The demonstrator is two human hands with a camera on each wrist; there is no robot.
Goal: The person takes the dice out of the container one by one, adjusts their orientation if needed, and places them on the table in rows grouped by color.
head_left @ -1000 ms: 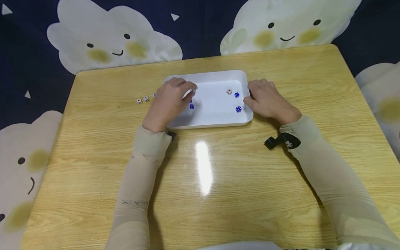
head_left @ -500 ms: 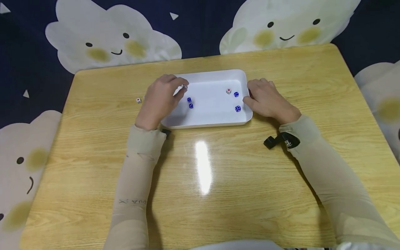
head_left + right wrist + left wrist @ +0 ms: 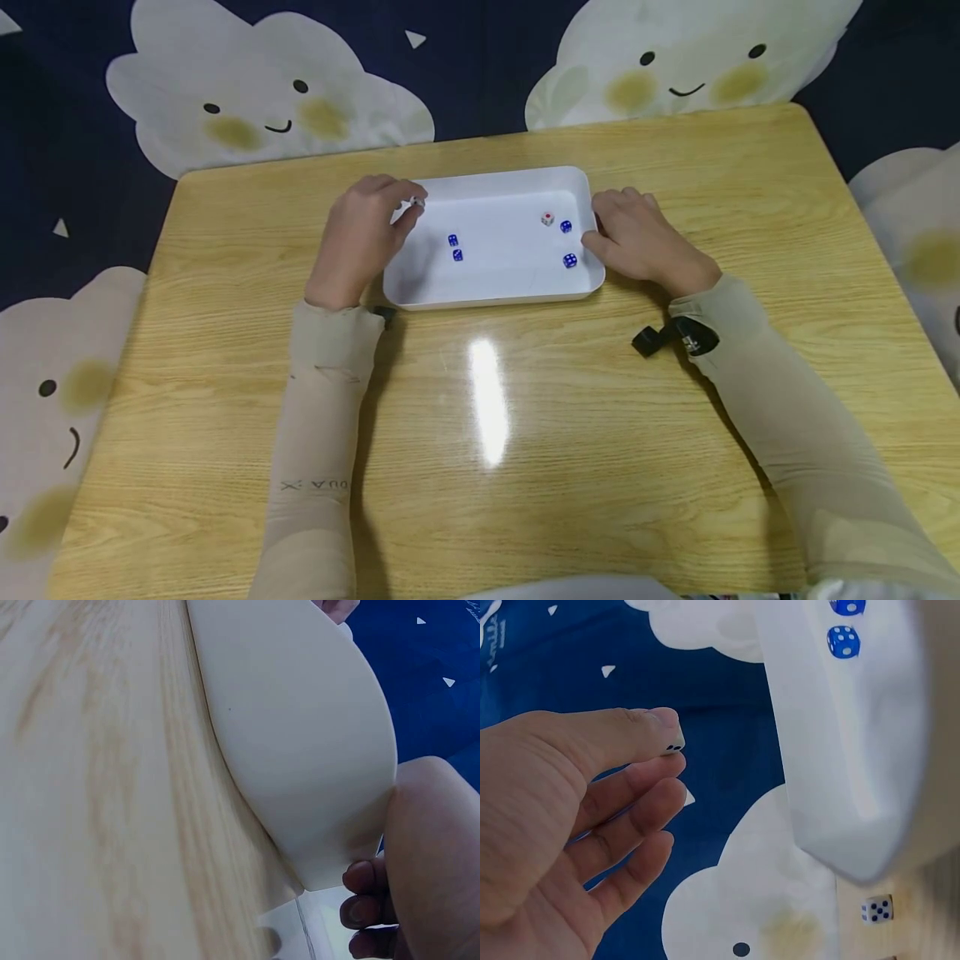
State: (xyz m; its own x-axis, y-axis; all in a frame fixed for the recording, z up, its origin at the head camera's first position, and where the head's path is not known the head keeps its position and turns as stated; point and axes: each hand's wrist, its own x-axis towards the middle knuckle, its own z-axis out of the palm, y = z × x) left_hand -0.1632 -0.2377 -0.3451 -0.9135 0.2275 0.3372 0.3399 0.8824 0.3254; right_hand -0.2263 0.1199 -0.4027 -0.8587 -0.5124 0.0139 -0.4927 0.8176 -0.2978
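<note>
My left hand [image 3: 354,237] pinches a white die [image 3: 676,743] between thumb and forefinger, above the left end of a white rectangular tray [image 3: 495,298]. The other fingers of that hand are spread loosely in the left wrist view. At the tray's right end, my right hand [image 3: 648,237] grips the rim, thumb over the edge and fingertips [image 3: 364,911] curled on the outside. Inside the tray lie two blue dice [image 3: 457,255] left of the middle. Toward its right end sit two more blue dice [image 3: 570,261] and a white die [image 3: 547,218] showing a red dot.
In the left wrist view, a white die [image 3: 877,909] rests on the wooden table [image 3: 480,525] outside the tray; my left hand hides that spot in the head view. A dark curtain [image 3: 480,67] with cloud prints hangs behind the table. Black wrist straps [image 3: 693,335] sit at the sleeves.
My left hand has moved left with the white die, from over the tray's inside to its left end, uncovering the two blue dice and covering the dice on the table. My right hand stays put.
</note>
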